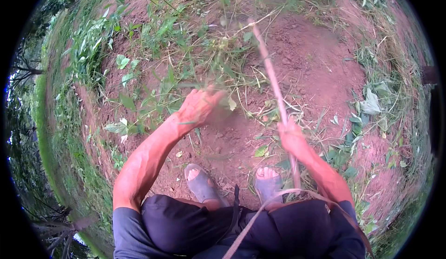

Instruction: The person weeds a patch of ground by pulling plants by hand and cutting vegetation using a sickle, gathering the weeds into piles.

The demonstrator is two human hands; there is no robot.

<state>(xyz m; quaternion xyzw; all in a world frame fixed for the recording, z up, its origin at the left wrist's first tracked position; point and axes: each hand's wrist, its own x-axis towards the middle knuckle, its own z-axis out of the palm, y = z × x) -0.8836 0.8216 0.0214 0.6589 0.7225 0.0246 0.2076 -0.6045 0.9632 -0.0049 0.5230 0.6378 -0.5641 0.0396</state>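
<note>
My right hand is wrapped round a long, pale wooden stick. The stick slants up and away from beside my right foot, and its far end reaches the cut grass. Whether a tool head sits at that end, I cannot make out. My left hand is low over the weeds, bent at the knuckles. Motion smears its fingers, so what they hold, if anything, does not show. Blurred stems and a yellowish leaf lie close to that hand.
Reddish bare soil spreads ahead and to the right. Wilted leaves and cut grass line the right side; green plants grow on the left. My sandalled feet stand just below my hands. A strap crosses my lap.
</note>
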